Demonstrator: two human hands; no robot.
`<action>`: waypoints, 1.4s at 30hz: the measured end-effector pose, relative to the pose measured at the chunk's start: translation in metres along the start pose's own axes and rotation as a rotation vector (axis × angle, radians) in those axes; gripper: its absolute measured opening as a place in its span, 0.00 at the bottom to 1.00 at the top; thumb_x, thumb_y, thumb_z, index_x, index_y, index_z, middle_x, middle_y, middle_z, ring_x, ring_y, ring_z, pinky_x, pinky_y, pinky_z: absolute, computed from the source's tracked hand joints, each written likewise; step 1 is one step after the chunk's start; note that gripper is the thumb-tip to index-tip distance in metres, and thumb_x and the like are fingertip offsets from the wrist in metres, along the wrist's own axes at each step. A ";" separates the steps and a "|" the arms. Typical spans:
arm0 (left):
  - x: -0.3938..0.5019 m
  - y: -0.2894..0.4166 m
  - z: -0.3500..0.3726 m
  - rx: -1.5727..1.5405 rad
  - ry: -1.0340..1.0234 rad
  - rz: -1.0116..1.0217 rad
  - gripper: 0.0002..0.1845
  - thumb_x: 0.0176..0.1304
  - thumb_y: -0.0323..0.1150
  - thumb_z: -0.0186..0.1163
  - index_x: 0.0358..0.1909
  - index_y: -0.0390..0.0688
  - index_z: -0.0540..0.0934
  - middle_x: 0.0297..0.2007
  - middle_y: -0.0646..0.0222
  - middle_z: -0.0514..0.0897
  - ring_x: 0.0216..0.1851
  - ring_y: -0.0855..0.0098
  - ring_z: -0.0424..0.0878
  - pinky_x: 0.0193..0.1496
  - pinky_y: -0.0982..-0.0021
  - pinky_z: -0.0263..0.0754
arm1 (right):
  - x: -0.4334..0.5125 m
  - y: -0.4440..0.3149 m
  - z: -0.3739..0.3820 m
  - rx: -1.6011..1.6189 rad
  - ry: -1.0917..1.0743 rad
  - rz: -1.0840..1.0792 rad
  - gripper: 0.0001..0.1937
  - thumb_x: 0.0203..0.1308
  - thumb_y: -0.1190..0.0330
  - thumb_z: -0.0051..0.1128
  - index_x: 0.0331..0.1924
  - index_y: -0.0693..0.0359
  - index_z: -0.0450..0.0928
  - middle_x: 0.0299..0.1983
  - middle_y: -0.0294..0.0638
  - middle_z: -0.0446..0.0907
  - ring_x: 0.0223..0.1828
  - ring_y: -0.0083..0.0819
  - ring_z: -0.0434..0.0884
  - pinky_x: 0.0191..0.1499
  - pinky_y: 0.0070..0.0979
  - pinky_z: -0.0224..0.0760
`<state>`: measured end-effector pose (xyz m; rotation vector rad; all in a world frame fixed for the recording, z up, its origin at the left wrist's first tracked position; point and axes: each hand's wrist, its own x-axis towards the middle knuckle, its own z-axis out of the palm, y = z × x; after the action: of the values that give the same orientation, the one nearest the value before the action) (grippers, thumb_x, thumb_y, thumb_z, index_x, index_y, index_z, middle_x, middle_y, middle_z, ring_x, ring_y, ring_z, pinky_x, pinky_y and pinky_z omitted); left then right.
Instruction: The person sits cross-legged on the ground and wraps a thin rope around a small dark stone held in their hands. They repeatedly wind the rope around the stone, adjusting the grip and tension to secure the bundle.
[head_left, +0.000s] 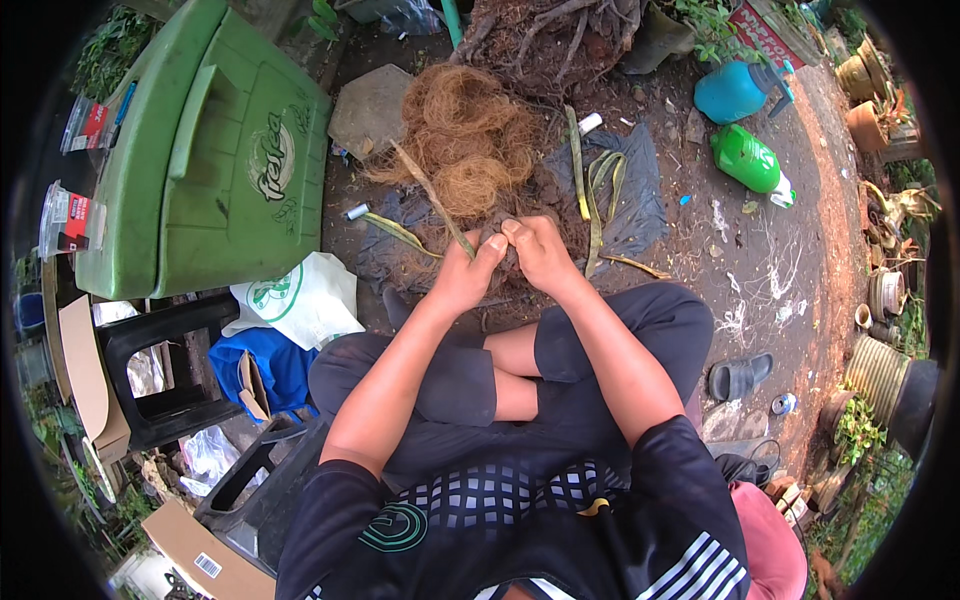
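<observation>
My left hand grips the lower part of a long, narrow, partly dried leaf, which slants up and left past the coconut-like fibre. Right beside it, my right hand has thumb and fingers pinched together at a dark brown clump between the two hands; the fingers hide most of it. Beyond the hands lies a loose heap of brown fibre. Yellow-edged snake plant leaves rest on a black plastic sheet to the right, and another such leaf lies to the left.
A large green cooler box stands at left, above a white bag and black plastic stools. A root mass is at the back. A blue spray bottle, green bottle and slipper are at right.
</observation>
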<state>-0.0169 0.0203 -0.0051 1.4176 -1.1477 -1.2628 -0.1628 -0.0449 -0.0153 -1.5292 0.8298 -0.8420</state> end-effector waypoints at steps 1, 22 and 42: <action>-0.001 0.001 0.001 0.000 0.020 0.018 0.17 0.73 0.41 0.54 0.31 0.37 0.75 0.24 0.77 0.72 0.29 0.80 0.67 0.32 0.71 0.65 | 0.000 0.001 0.000 0.075 -0.021 0.035 0.22 0.69 0.60 0.44 0.23 0.72 0.73 0.16 0.39 0.71 0.21 0.22 0.73 0.20 0.30 0.69; 0.012 0.002 -0.021 -0.174 0.147 0.050 0.26 0.74 0.52 0.52 0.43 0.33 0.78 0.30 0.64 0.83 0.29 0.73 0.82 0.34 0.70 0.77 | 0.016 0.015 -0.023 0.667 0.417 0.372 0.26 0.75 0.41 0.42 0.35 0.58 0.71 0.21 0.32 0.68 0.17 0.21 0.66 0.20 0.23 0.59; 0.031 -0.023 -0.007 0.419 0.064 -0.163 0.21 0.68 0.50 0.61 0.48 0.41 0.84 0.32 0.58 0.87 0.39 0.58 0.87 0.46 0.62 0.77 | 0.024 0.023 -0.029 0.236 0.448 0.375 0.23 0.77 0.60 0.47 0.70 0.59 0.67 0.51 0.37 0.79 0.39 0.17 0.76 0.45 0.20 0.70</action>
<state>-0.0066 -0.0064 -0.0320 1.8786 -1.3265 -1.1157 -0.1773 -0.0826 -0.0334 -0.9462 1.2481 -0.9734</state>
